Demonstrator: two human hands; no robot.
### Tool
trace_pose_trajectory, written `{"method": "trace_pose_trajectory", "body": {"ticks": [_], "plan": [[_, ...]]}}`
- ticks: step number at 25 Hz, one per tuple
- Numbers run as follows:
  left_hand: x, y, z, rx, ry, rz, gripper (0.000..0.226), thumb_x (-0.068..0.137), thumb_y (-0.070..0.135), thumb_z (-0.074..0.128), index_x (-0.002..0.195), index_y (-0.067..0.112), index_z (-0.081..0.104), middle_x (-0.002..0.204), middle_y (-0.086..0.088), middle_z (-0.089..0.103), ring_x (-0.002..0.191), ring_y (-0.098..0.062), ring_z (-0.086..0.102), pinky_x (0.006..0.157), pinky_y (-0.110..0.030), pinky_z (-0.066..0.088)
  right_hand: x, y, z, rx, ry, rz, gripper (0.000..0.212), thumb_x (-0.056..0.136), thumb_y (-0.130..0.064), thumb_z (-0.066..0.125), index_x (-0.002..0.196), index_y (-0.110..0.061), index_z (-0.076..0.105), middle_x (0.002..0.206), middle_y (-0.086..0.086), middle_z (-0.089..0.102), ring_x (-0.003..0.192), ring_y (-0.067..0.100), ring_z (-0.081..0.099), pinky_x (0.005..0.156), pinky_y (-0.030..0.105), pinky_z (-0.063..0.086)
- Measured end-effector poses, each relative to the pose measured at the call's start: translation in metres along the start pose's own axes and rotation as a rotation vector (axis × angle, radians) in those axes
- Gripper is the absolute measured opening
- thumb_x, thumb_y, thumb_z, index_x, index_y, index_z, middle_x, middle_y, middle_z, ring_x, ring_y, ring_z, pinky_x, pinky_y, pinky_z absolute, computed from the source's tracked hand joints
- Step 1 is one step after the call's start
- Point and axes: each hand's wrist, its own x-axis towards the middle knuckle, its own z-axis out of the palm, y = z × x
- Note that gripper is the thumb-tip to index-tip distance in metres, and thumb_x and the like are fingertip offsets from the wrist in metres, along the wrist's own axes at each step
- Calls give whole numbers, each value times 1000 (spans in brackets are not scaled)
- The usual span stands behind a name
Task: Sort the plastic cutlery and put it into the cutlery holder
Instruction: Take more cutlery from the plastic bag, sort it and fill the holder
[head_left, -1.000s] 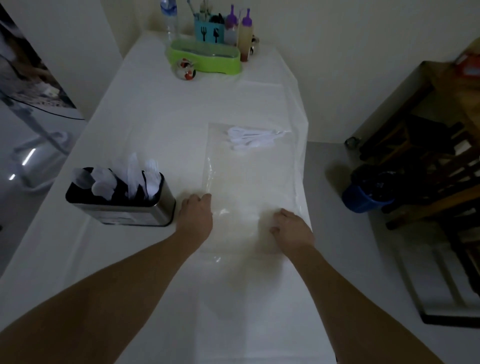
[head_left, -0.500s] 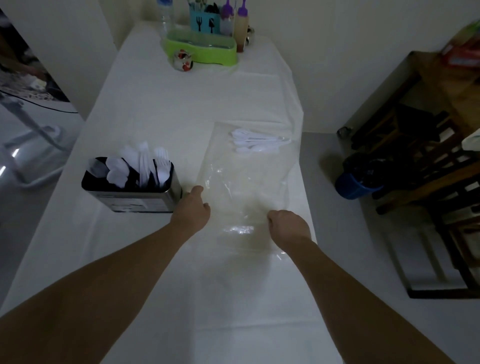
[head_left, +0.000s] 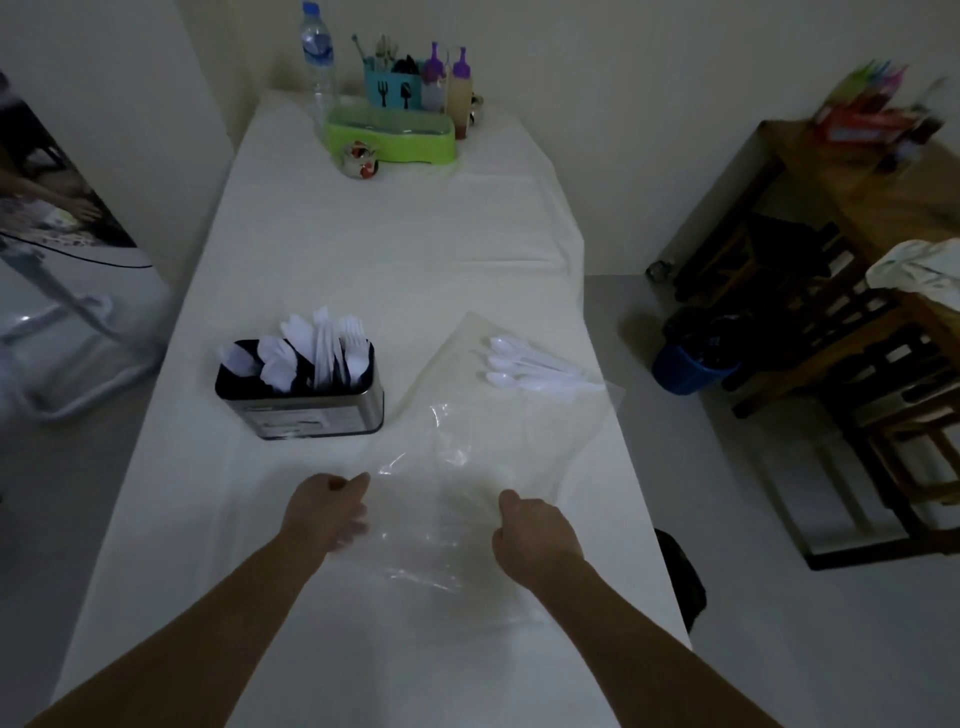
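A clear plastic bag (head_left: 467, 431) lies on the white table (head_left: 363, 249), its near end lifted and crumpled. My left hand (head_left: 324, 512) pinches the bag's near left corner. My right hand (head_left: 535, 532) is closed on its near right edge. Several white plastic spoons (head_left: 535, 366) lie on the bag's far end, close to the table's right edge. A metal cutlery holder (head_left: 306, 400) stands left of the bag, filled with white plastic spoons, knives and forks (head_left: 311, 348) standing upright.
At the far end stand a green tray (head_left: 389, 135), a blue utensil caddy (head_left: 392, 93), sauce bottles (head_left: 460, 91) and a water bottle (head_left: 317, 57). A blue bin (head_left: 691, 364) and wooden furniture (head_left: 831, 260) sit on the floor to the right.
Both hands have drawn the bag's near end toward me and lifted it, so the bag is now turned at an angle. The spoons rode along on its far end.
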Motion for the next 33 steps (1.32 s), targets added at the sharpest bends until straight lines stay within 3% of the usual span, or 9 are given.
{"method": "trace_pose_trajectory", "body": {"ticks": [8, 11, 15, 17, 19, 21, 24, 27, 33], "plan": [[2, -28, -39, 119, 38, 28, 20, 87, 22, 68, 75, 7, 69, 67, -17, 72, 68, -42, 72, 56, -36, 52, -30, -77, 38, 100, -161, 24, 27, 89, -13, 45, 114, -7, 51, 117, 16, 60, 112, 32, 59, 92, 33, 48], [3, -34, -56, 162, 66, 69, 13, 86, 22, 67, 83, 9, 70, 66, -10, 72, 59, -33, 72, 59, -37, 58, -35, -100, 46, 138, -191, 54, 26, 86, -15, 48, 108, -6, 57, 114, 15, 63, 110, 31, 62, 87, 31, 50], [-3, -45, -80, 62, 150, 72, 37, 84, 31, 70, 116, 13, 62, 89, -8, 74, 75, -24, 72, 77, -34, 57, -36, -126, 63, 199, -283, 83, 7, 72, -18, 50, 67, -15, 53, 76, 7, 68, 78, 27, 72, 71, 31, 59], [-8, -52, -93, 61, 228, 56, 53, 84, 36, 70, 128, 11, 55, 108, -10, 70, 100, -28, 66, 90, -32, 49, -36, -136, 75, 221, -276, 86, 13, 74, -22, 49, 66, -15, 56, 62, 4, 68, 57, 22, 70, 64, 36, 62], [-13, -64, -106, 8, 269, -18, 63, 84, 41, 69, 134, 8, 49, 118, -12, 64, 108, -30, 63, 88, -31, 47, -35, -148, 84, 240, -251, 81, 18, 78, -26, 47, 69, -14, 58, 57, 4, 67, 51, 20, 68, 61, 36, 62], [-18, -79, -114, -28, 274, -96, 63, 83, 45, 67, 127, 3, 51, 113, -14, 66, 98, -30, 66, 82, -32, 51, -36, -160, 91, 269, -225, 57, 25, 84, -29, 45, 71, -13, 59, 57, 5, 68, 50, 19, 69, 58, 34, 61], [-25, -105, -115, 49, 242, -117, 45, 81, 42, 63, 88, -2, 66, 83, -20, 72, 70, -32, 69, 71, -44, 60, -35, -177, 97, 319, -207, 24, 32, 88, -35, 43, 75, -12, 61, 62, 7, 69, 51, 20, 69, 59, 38, 61], [-33, -120, -107, 91, 215, -126, 26, 83, 31, 62, 73, 7, 63, 75, -17, 71, 66, -31, 69, 69, -44, 61, -33, -188, 96, 310, -228, -5, 37, 91, -39, 42, 75, -11, 60, 63, 7, 69, 48, 19, 68, 58, 35, 60], [-48, -108, -103, 195, 261, -12, 7, 93, 15, 53, 89, 15, 58, 84, 1, 57, 80, -20, 55, 71, -29, 43, -31, -180, 85, 92, -86, -66, 50, 96, -53, 35, 96, -13, 64, 95, 10, 69, 92, 31, 65, 75, 34, 48]]}}
